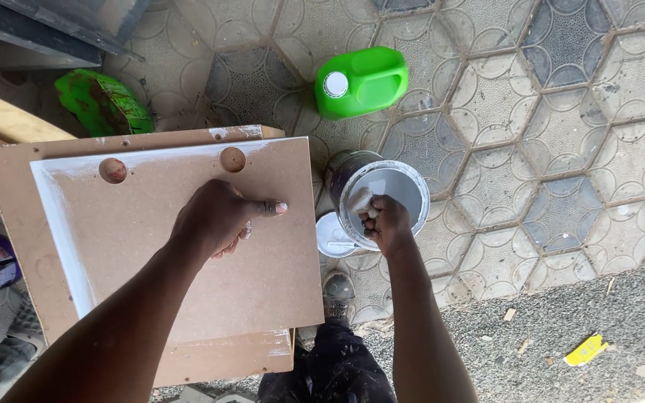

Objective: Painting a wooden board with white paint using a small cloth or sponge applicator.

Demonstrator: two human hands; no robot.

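A brown fibreboard panel (188,283) with two round holes and white-painted top and left edges lies on a larger board (9,194). My left hand (222,218) rests on the panel, fingers curled and thumb pointing right. My right hand (384,222) is over an open paint can (401,186) holding grey-white paint. It grips a small paint-soaked cloth or sponge (362,200) at the can's rim. The can's lid (330,237) lies on the ground beside the can.
A bright green plastic jug (363,80) with a white cap lies on the patterned paving behind the can. A paint-stained green object (102,101) sits at the upper left. My shoe (337,292) is below the can. Gravel ground (561,336) spreads at the lower right.
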